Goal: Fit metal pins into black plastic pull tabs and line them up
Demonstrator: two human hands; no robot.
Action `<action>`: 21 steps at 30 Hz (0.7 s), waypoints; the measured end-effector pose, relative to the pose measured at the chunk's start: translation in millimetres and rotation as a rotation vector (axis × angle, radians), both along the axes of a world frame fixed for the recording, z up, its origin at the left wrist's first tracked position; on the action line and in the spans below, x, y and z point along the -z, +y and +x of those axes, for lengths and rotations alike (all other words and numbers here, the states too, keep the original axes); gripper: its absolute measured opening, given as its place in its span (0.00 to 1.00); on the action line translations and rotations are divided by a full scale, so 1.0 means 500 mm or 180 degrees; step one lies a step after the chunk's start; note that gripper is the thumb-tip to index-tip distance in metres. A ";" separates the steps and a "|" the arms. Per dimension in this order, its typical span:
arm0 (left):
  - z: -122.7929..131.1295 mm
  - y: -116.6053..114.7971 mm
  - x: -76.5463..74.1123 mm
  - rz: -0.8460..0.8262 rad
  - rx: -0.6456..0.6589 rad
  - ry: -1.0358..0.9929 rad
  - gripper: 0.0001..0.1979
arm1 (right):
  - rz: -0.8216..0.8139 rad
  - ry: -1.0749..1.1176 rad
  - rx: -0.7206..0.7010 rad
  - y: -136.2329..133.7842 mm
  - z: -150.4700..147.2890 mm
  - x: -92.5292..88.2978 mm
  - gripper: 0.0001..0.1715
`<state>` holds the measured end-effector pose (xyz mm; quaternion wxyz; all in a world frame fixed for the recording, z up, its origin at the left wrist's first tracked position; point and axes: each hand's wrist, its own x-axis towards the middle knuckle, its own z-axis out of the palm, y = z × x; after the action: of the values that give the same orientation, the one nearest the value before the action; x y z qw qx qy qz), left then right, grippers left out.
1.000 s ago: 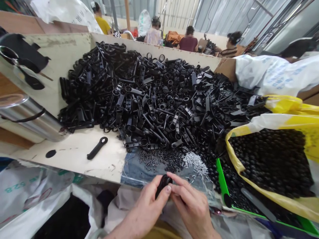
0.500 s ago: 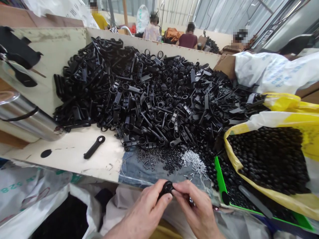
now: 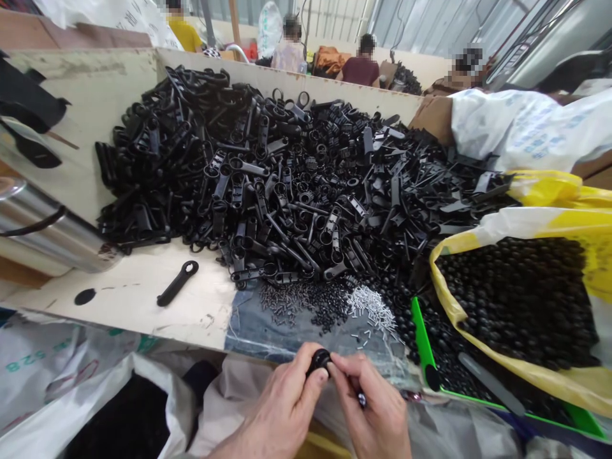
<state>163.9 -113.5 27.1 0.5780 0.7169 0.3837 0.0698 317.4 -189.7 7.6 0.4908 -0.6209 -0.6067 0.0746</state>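
Observation:
My left hand [image 3: 280,401] is closed around a round black plastic part [image 3: 319,359], thumb in front and fingers behind. The rest of that part is hidden in the grip. Thumb and forefinger of my right hand [image 3: 375,398] pinch together against its right side. Between the curled fingers of that hand shows a small dark thing with a shiny end [image 3: 362,400], mostly covered. Just beyond the hands lie a heap of silver pins [image 3: 370,307], small dark screws or pins [image 3: 283,301] and tiny black pieces [image 3: 325,312] on a dark mat [image 3: 258,335].
A large pile of black plastic parts [image 3: 268,185] fills the boxed table. One black handle-shaped part [image 3: 178,284] lies apart at left, near a steel flask [image 3: 62,226]. At right are a green-edged tray [image 3: 423,344] and a yellow-white bag [image 3: 449,299] of black balls. Several people sit beyond.
Both hands stay at the same place on the black part, with the right hand turned slightly. The shiny-ended thing in it shows more clearly. The whole view has shifted a little.

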 end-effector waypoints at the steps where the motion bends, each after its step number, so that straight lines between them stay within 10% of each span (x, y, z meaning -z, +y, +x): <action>1: 0.000 -0.001 0.003 0.0028 -0.0010 -0.0014 0.18 | 0.0008 -0.0015 0.0020 -0.002 -0.001 0.003 0.08; 16: -0.020 -0.009 0.032 0.0088 -0.0220 -0.0135 0.19 | -0.0963 0.2135 0.0257 -0.007 -0.042 0.061 0.12; 21: -0.028 0.013 0.039 0.1559 0.0209 -0.0123 0.18 | -0.1119 0.2976 -0.0161 0.009 -0.034 0.062 0.18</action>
<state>150.0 -107.1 7.5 0.3961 0.8462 0.3207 0.1556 300.5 -185.4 -23.3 0.5962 -0.5794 -0.3149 0.4579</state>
